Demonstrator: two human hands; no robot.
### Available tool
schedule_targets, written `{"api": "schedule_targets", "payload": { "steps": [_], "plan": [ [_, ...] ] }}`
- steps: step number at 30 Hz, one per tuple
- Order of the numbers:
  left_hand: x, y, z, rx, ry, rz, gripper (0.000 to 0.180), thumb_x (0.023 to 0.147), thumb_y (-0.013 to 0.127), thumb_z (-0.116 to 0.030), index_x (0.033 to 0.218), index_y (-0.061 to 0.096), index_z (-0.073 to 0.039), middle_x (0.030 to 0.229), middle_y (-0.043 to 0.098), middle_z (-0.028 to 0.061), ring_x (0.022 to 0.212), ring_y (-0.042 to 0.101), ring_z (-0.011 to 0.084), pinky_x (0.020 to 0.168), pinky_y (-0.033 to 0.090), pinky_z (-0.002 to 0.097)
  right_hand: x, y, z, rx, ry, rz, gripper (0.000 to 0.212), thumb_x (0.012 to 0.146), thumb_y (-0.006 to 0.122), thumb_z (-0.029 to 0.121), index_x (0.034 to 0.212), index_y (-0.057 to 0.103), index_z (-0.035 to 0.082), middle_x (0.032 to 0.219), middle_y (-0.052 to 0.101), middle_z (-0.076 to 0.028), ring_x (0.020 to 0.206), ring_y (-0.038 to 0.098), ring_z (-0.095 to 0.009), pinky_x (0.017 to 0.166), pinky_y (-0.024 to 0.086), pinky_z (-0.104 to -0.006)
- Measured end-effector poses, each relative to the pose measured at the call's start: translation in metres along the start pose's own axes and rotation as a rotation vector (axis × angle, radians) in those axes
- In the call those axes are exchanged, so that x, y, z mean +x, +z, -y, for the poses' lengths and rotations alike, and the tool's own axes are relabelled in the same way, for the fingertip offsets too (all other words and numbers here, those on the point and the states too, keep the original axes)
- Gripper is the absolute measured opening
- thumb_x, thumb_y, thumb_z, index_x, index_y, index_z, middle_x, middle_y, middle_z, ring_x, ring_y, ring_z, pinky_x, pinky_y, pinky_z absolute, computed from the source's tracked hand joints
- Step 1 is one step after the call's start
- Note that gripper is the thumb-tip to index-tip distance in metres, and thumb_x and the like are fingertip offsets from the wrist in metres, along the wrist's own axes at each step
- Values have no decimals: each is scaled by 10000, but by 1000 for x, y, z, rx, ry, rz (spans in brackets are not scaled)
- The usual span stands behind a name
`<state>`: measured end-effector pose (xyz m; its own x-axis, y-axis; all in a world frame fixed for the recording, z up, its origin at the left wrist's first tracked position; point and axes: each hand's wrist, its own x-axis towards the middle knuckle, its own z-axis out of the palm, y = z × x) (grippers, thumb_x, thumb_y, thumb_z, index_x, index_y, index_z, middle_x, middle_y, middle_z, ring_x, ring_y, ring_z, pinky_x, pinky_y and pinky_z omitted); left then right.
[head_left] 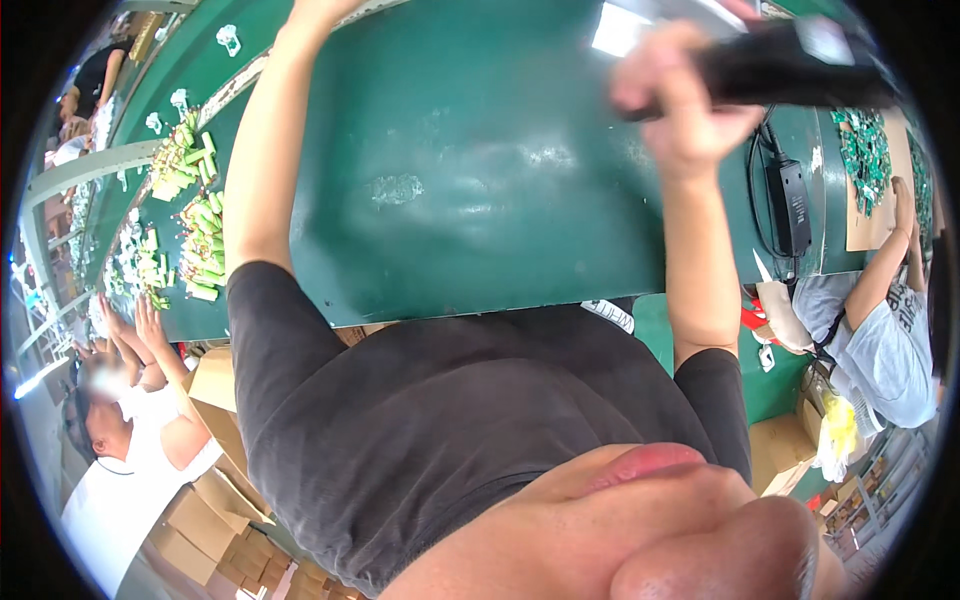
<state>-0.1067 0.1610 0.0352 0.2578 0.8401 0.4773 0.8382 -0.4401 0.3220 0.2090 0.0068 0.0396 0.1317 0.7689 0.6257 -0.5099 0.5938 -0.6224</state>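
Over the green table [470, 240], toward its far edge, a blurred black object [765, 75] is held in the right hand [690, 125], handling being judged the step and steadying the next need, while the left hand [322, 8], cropped, cannot be judged for grip.

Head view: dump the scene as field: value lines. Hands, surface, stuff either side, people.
left hand: at top edge, mostly cut off; grip unclear
right hand: gripping a dark object, motion-blurred, kind unclear
surface: green table
left side: two piles of light-green pieces
right side: black box with cable; farther out, small green pieces on cardboard
people: one in white at left, one in grey-blue at right
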Motion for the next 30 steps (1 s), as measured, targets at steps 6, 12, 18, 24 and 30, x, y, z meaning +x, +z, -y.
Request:
{"api": "schedule_targets", "payload": {
  "steps": [6,12,18,24,30],
  "plan": [
    [-107,8,-125,-267,676,464,308,862,663,-42,1164,691,-97,1324,616,62,1211,605,304,982,545,406,51,-56,26,-290,-247,148,384,903,554,-57,1275,468,-16,716,564,-134,515,510,-224,489,471,-420],
    [-130,45,-141,-341,663,291,416,815,640,41,1194,690,-122,1352,603,71,1289,574,301,1057,518,434,50,-13,13,-421,-211,137,511,949,582,-39,1422,399,28,691,517,-43,508,495,-133,500,457,-301],
    [-126,30,-142,-419,615,179,306,843,708,-131,1128,710,-20,1403,522,262,1287,518,438,1047,482,472,31,-7,21,-250,115,230,578,956,560,-37,1487,342,35,670,494,-35,478,460,-127,479,447,-289],
    [-132,34,-146,-534,509,259,336,756,856,-207,1013,765,-11,1433,495,288,1308,516,449,1076,467,471,4,0,-12,-50,30,313,648,965,592,-16,1514,255,47,669,500,-46,469,466,-134,462,449,-288],
    [-133,37,-139,-602,537,247,286,736,863,-158,972,779,-20,1430,498,289,1311,526,447,1088,461,469,-10,9,-25,-103,69,239,643,973,603,-24,1505,249,45,672,514,-50,477,487,-141,507,463,-286]
  ]
}}
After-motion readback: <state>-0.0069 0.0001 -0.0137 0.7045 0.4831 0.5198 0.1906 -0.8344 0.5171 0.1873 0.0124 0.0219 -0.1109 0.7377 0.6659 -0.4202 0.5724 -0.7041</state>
